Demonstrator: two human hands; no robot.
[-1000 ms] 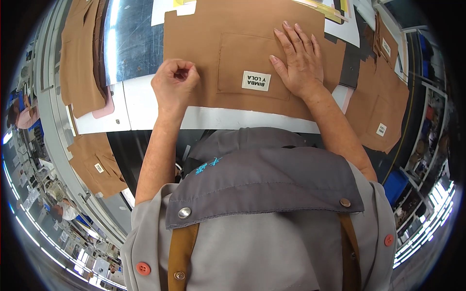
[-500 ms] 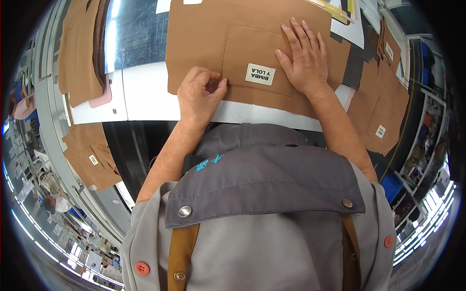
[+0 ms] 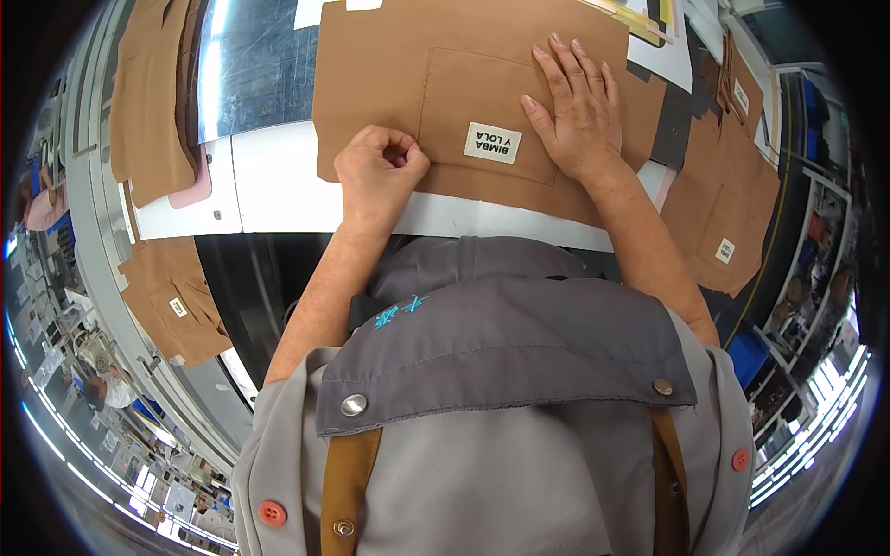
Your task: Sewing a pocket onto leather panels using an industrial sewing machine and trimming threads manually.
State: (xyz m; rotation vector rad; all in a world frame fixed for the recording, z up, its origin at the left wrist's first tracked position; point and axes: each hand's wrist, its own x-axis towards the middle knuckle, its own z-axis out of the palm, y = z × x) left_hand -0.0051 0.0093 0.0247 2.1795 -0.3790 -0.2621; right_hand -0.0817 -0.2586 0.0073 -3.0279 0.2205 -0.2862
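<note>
A brown cut fabric panel lies flat in front of me. On it sits a stitched patch pocket of the same cloth, with a small white label near its lower edge. My left hand is pinched at the pocket's lower left corner, thumb against forefinger; whatever is between the fingertips is too small to make out. My right hand rests flat over the pocket's right side, fingers stretched out and slightly apart, pressing on the cloth.
Beneath the panel are a white work surface and a shiny metal plate. More brown pieces hang or lie at the left, lower left and right. A yellow-edged template lies at the back right.
My left fingers have closed into a tighter pinch and shifted slightly left. The panel and my right hand appear a touch further left, with the right hand still flat.
</note>
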